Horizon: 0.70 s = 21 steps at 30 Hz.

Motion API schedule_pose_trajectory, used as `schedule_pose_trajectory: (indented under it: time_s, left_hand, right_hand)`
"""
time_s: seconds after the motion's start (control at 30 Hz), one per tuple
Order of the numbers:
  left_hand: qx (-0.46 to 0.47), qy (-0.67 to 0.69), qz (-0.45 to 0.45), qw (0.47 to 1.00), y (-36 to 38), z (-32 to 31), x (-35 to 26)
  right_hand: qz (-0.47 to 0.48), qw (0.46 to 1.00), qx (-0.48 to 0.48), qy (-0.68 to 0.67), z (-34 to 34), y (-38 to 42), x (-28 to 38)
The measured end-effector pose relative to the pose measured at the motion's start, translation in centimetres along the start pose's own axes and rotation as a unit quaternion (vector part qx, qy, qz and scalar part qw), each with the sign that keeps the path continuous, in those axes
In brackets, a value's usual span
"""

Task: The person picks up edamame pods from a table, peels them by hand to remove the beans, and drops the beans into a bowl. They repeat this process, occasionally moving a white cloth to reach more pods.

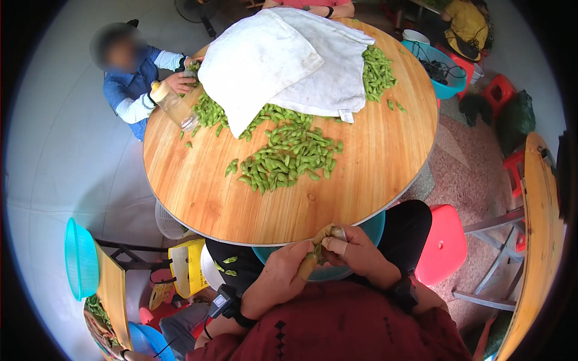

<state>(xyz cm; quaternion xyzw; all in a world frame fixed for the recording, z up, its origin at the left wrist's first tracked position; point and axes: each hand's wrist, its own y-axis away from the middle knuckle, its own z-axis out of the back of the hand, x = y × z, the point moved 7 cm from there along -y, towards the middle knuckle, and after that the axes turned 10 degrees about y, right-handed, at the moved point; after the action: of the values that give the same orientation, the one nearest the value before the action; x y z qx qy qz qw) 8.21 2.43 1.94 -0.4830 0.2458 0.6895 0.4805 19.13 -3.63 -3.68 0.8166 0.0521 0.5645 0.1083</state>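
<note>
My left hand (284, 266) and my right hand (356, 251) meet at the table's near edge, above a teal basin (374, 228) in my lap. Both are closed, with fingertips pinched together. Yellow-brown coverings seem to wrap some of the fingers. Whatever lies between the fingertips is too small and too hidden to name. Beyond my hands, a loose pile of green soybean pods (283, 157) rests on the round wooden table (241, 210). White cloths (265, 60) cover more pods farther back.
Across the table at left, a person in a blue vest (123, 90) has hands by the pods, near a clear bottle (174, 107). A red stool (442, 245) stands to my right. Several pods (230, 266) lie on my left thigh. A blue basin (442, 72) sits back right.
</note>
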Motion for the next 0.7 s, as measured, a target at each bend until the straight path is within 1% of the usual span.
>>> schedule_pose_trajectory:
  time_s: [0.03,0.1,0.13,0.2,0.23,0.27,0.3,0.33,0.4,0.43,0.5,0.53,0.6,0.63,0.67,0.7]
  left_hand:
    - [-0.003,-0.001,0.001,1.0,0.0,0.1,-0.2]
    - [-0.02,-0.067,0.043,0.997,0.1,0.6,-0.2]
    - [-0.021,-0.068,0.043,0.997,0.0,0.5,-0.2]
    - [-0.071,-0.112,0.038,0.99,-0.2,1.0,-0.4]
    - [-0.072,-0.111,0.036,0.991,-0.4,1.1,-0.3]
    - [-0.055,-0.174,-0.021,0.983,-0.7,0.8,-0.9]
    - [-0.039,-0.235,-0.077,0.968,-0.8,0.4,-1.4]
    - [-0.042,-0.235,-0.077,0.968,-0.7,0.3,-1.1]
    - [-0.037,-0.261,-0.143,0.954,-0.5,-0.2,-1.3]
    - [-0.043,-0.265,-0.142,0.953,-0.5,-0.1,-1.3]
    - [-0.05,-0.229,-0.125,0.964,-0.5,0.2,-1.2]
    - [-0.057,-0.234,-0.123,0.963,-0.5,0.3,-1.3]
    - [-0.084,-0.207,-0.133,0.966,-0.2,0.5,-1.6]
    - [-0.09,-0.21,-0.132,0.965,-0.1,0.7,-1.7]
    - [-0.083,-0.198,-0.125,0.969,0.0,0.7,-1.7]
    - [-0.076,-0.184,-0.118,0.973,0.1,0.7,-1.7]
  right_hand:
    - [0.0,1.0,0.003,0.0,-0.1,-0.1,0.1]
    - [-0.017,0.999,-0.012,0.026,-0.4,-0.2,0.2]
    - [-0.016,0.999,-0.011,0.025,-0.7,0.0,0.7]
    - [-0.013,0.994,-0.068,0.086,-0.3,0.4,2.0]
    - [-0.013,0.994,-0.068,0.088,-0.2,0.5,2.2]
    - [0.057,0.979,-0.072,0.182,-0.2,0.6,3.3]
    - [0.126,0.95,-0.073,0.275,-0.5,0.8,4.5]
    - [0.127,0.95,-0.071,0.277,-0.4,0.9,4.5]
    - [0.108,0.955,-0.077,0.266,-0.2,0.8,4.3]
    - [0.111,0.954,-0.07,0.268,-0.4,0.7,4.3]
    - [0.13,0.9,-0.126,0.396,-0.2,0.8,4.5]
    - [0.135,0.899,-0.12,0.398,-0.6,0.9,4.0]
    - [0.105,0.893,-0.165,0.406,-0.2,0.9,2.9]
    - [0.109,0.893,-0.159,0.407,-0.3,0.7,3.3]
    - [0.052,0.945,-0.104,0.306,-0.4,0.3,2.7]
    - [-0.008,0.979,-0.047,0.2,-0.8,0.1,1.9]
